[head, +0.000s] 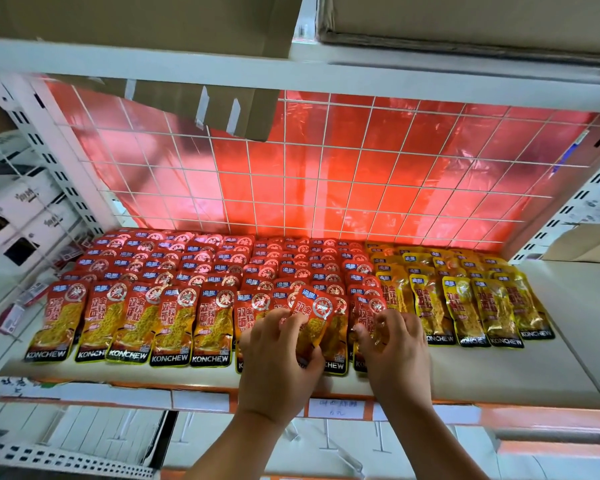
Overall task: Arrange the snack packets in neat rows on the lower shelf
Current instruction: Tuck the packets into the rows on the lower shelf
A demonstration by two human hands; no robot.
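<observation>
left hand [278, 358], right hand [395, 355] on front-row red packets [314, 311]

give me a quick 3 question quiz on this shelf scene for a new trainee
1. True or false: the yellow packets lie to the right of the red packets.
2. Which hand holds the tilted red packet? A) left hand B) right hand C) neither
3. Fill in: behind the packets stands a white wire ____.

Key: 1 true. 2 A; the right hand pinches a flat front-row red packet beside it. 3 grid.
</observation>
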